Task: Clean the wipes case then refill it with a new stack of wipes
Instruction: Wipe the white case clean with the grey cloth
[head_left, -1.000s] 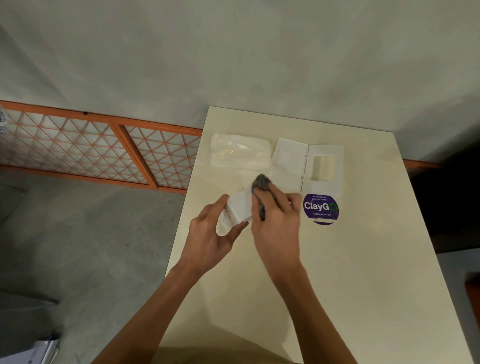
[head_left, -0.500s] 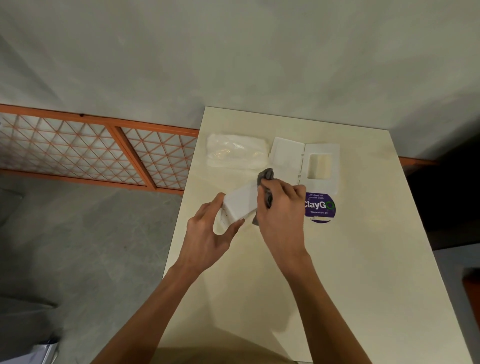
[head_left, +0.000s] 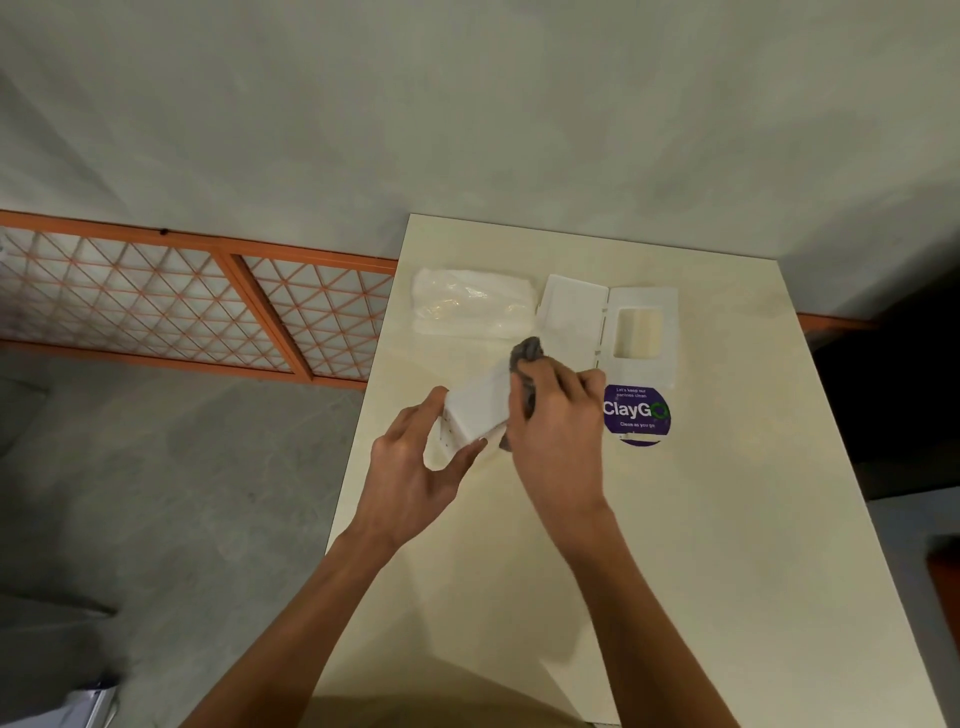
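A white wipes case body (head_left: 475, 410) is held tilted above the cream table (head_left: 675, 545). My left hand (head_left: 415, 467) grips its near end between thumb and fingers. My right hand (head_left: 558, 431) holds a grey cloth (head_left: 527, 353) pressed against the case's right side. The case's white lid (head_left: 610, 325), opened flat with a rectangular opening, lies on the table behind my hands. A new stack of wipes in clear wrap (head_left: 475, 306) lies at the table's far left.
A round purple ClayGo sticker (head_left: 636, 415) is on the table right of my right hand. The table's left edge drops to a grey floor. An orange lattice frame (head_left: 208, 306) runs along the wall at left.
My right hand has slid the grey cloth along the case, moving slightly away and back. My left hand keeps its grip and the case stays tilted in the same place.
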